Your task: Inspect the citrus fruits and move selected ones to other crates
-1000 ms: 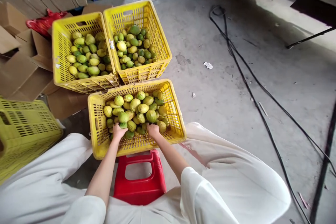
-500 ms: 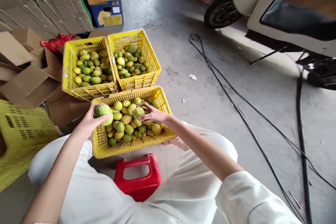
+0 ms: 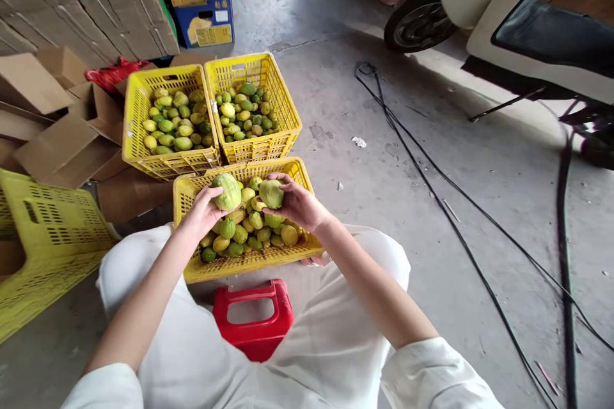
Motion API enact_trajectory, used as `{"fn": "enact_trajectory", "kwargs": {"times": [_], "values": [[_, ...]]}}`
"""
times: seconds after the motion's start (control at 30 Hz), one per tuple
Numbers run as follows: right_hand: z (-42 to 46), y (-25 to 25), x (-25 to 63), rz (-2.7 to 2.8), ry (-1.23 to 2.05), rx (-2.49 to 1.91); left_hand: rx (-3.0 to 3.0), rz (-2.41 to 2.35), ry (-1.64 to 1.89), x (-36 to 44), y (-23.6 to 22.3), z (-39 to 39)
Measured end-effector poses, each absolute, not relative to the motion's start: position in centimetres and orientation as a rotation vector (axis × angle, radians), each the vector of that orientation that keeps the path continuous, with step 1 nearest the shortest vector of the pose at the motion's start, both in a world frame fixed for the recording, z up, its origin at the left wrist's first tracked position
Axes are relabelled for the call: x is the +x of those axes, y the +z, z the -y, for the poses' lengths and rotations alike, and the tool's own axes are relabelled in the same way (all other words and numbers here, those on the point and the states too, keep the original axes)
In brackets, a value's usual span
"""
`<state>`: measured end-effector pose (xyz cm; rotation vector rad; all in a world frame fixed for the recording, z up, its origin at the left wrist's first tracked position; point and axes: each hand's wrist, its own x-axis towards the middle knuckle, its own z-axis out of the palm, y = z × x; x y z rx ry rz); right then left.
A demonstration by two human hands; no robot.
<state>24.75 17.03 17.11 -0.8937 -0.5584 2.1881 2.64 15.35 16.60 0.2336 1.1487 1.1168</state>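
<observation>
Over the near yellow crate [image 3: 244,273], my left hand [image 3: 201,211] is closed round a big, round, pale-green fruit [image 3: 227,192] with rough-looking skin. A smaller yellow-green fruit [image 3: 271,193] sits in my right hand [image 3: 302,204], fingers and thumb around its right side. The two fruits are held a short way apart, above a heap of green and yellow fruits [image 3: 240,234] in the crate. They look like lemons or guavas; I cannot tell the exact kind. My hands and the held fruits hide part of the heap.
Two more yellow crates [image 3: 292,118] of similar fruit stand behind. A red plastic stool [image 3: 256,332] is between my knees. Another yellow crate [image 3: 57,255] and cardboard boxes [image 3: 62,147] lie left. Black cables [image 3: 441,204] cross the floor near a white vehicle [image 3: 537,51].
My left hand has moved right with the large green fruit, toward the crate's middle. My right hand has lifted its fruit a little and turned it closer to the left hand's fruit.
</observation>
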Motion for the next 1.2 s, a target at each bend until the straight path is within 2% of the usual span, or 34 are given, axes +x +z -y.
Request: {"fn": "enact_trajectory", "kwargs": {"times": [0.23, 0.6, 0.9, 1.2], "values": [[-17.6, 16.8, 24.3, 0.416, 2.205, -0.879, 0.214, -1.113, 1.178, 3.1, 17.0, -15.6], [-17.7, 16.4, 23.0, 0.446, 2.024, -0.959, 0.245, -0.822, 1.236, 2.9, 19.1, -15.3], [-17.8, 17.9, 23.9, 0.444, 2.12, -0.646, 0.278, -0.91, 1.277, 3.1, 18.1, -15.5], [-17.6, 16.2, 23.5, 0.317, 2.002, -0.76, 0.254, -0.815, 1.142, 3.1, 19.1, -15.5]]}}
